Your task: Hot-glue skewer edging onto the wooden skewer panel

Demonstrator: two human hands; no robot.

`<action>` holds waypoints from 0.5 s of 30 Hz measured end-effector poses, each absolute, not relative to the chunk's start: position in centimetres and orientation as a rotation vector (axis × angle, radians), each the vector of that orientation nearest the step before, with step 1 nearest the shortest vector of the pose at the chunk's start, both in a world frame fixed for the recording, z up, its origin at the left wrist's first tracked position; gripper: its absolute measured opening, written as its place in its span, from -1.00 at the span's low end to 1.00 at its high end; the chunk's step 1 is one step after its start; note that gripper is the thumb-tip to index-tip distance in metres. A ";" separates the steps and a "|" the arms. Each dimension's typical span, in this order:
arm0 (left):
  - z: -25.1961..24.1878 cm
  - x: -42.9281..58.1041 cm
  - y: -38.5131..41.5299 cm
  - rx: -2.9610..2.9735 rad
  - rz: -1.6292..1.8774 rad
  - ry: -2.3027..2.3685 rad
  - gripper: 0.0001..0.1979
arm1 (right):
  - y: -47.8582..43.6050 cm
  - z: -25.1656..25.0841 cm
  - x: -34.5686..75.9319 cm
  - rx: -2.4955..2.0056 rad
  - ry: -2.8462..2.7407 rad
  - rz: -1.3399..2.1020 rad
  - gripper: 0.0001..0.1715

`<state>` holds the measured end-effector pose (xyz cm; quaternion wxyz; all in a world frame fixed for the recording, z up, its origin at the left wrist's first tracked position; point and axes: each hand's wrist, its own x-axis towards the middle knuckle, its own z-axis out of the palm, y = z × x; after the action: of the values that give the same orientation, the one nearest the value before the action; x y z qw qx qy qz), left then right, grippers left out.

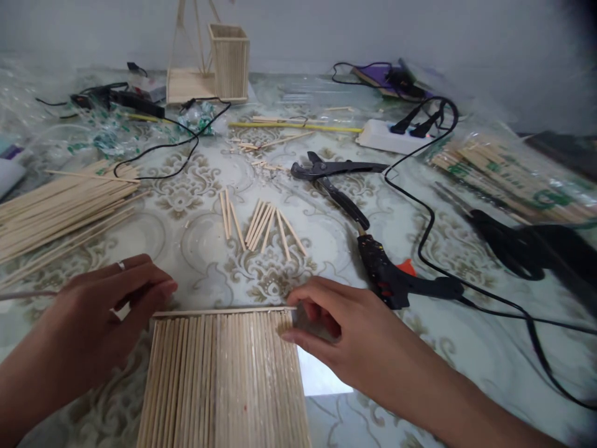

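A panel of thin wooden sticks (224,379) laid side by side is at the bottom centre. One thin wooden stick (219,312) runs crosswise along its far edge. My right hand (333,323) pinches that stick at its right end, the thumb over the panel's corner and the index finger behind it. Left of the panel's far corner, my left hand (116,311) hovers with curled fingers, thumb tip against the index finger and nothing visible between them. Several short cut sticks (261,225) lie beyond the panel. White paper (324,373) shows beneath its right side.
A black glue gun (387,274) and a black-handled cutter (336,180) lie on the right, near scissors (504,242) and a trailing cord (426,233). Long sticks (69,205) are piled left. A power strip (392,137) and a stick-built box (231,65) stand behind.
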<state>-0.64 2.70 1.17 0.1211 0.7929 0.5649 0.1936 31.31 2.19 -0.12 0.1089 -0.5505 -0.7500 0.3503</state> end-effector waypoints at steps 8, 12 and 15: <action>0.5 -0.2 2.0 2.328 0.548 1.528 -0.81 | 2.2 -0.2 31.1 -1.620 -2.204 0.998 -0.83; 0.5 -1.1 2.2 2.403 0.583 1.715 -0.82 | 2.2 -0.3 31.1 -1.652 -2.193 1.021 -0.83; 0.5 -1.6 2.2 2.409 0.604 1.805 -0.81 | 2.3 -0.3 31.1 -1.657 -2.179 1.050 -0.84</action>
<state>-1.55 2.19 0.54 0.0358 0.7841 0.5877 0.1965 31.12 2.27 -0.30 0.1047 -0.5622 -0.7391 0.3560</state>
